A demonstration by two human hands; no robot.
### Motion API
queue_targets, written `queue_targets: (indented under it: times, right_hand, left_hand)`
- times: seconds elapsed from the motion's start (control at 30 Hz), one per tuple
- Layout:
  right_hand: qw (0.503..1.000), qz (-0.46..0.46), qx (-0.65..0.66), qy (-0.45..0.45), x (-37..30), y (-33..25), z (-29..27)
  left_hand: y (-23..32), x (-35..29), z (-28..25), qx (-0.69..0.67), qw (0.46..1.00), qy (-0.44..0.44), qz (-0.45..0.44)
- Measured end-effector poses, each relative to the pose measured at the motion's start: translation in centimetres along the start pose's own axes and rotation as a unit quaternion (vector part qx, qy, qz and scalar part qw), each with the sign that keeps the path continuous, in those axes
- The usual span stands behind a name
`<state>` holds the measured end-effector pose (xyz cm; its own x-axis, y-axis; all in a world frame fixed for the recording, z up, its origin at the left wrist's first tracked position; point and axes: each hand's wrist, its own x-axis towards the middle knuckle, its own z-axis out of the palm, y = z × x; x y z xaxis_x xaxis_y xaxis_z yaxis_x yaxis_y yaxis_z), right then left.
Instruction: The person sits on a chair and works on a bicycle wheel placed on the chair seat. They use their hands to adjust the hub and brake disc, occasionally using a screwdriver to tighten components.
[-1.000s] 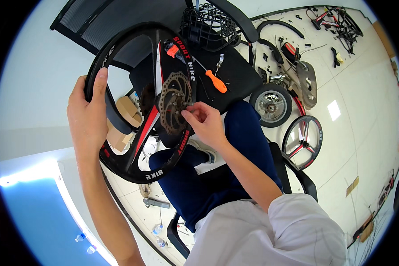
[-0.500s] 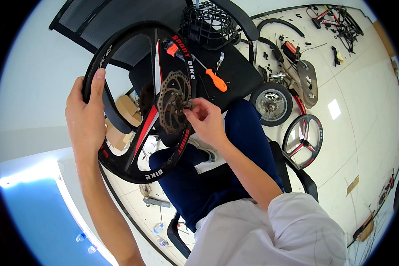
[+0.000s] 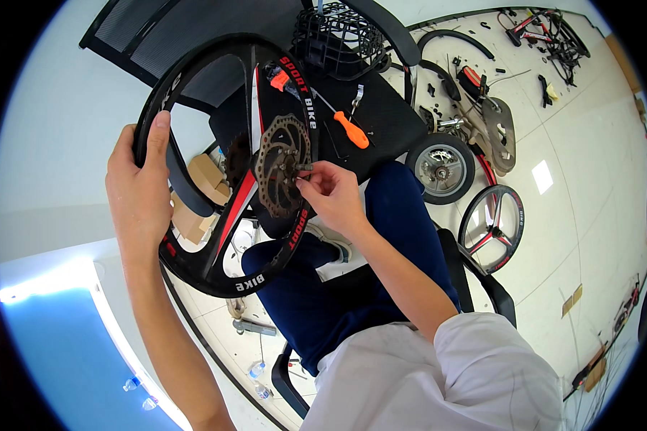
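Observation:
My left hand (image 3: pixel 140 194) grips the rim of a black bicycle wheel (image 3: pixel 212 262) with red-and-white spokes, thumb on the near face. The wheel stands tilted on edge above my lap. At its hub sits a rusty, perforated brake disc (image 3: pixel 277 201). My right hand (image 3: pixel 334 192) is closed in a pinch at the hub's centre, beside a short metal axle end (image 3: pixel 304 167). What lies between those fingertips is hidden. Behind the wheel, a black chair seat (image 3: pixel 392 118) carries an orange-handled screwdriver (image 3: pixel 351 131), a hex key (image 3: pixel 336 144) and an orange-and-black item (image 3: pixel 279 80).
A black wire basket (image 3: pixel 338 39) rests at the seat's back. On the tiled floor to the right lie a small tyred wheel (image 3: pixel 441 170), another spoked wheel (image 3: pixel 491 230) and scattered bicycle parts. A hammer (image 3: pixel 255 327) and cardboard boxes (image 3: pixel 190 215) are below left.

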<state>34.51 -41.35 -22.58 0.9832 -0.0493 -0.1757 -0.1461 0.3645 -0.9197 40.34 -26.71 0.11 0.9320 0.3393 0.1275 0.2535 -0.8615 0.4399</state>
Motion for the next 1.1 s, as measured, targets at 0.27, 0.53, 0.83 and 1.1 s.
queue_targets:
  times: [0.27, 0.53, 0.83, 1.1]
  right_hand:
    - [1.000, 0.003, -0.011, 0.003, 0.0, -0.2, 0.1]
    - [1.000, 0.013, 0.011, -0.009, 0.3, 0.3, -0.1]
    - [1.000, 0.005, 0.021, -0.013, 0.3, 0.4, 0.0]
    - [1.000, 0.011, 0.019, -0.012, 0.5, 0.5, 0.0]
  left_hand:
    - [0.3, -0.1, 0.0, 0.002, 1.000, -0.006, -0.005]
    - [0.0, 0.0, 0.2, -0.003, 1.000, -0.005, -0.002]
    - [0.5, -0.2, 0.0, -0.012, 1.000, -0.004, -0.015]
    - [0.5, -0.1, -0.2, -0.005, 1.000, -0.009, -0.011]
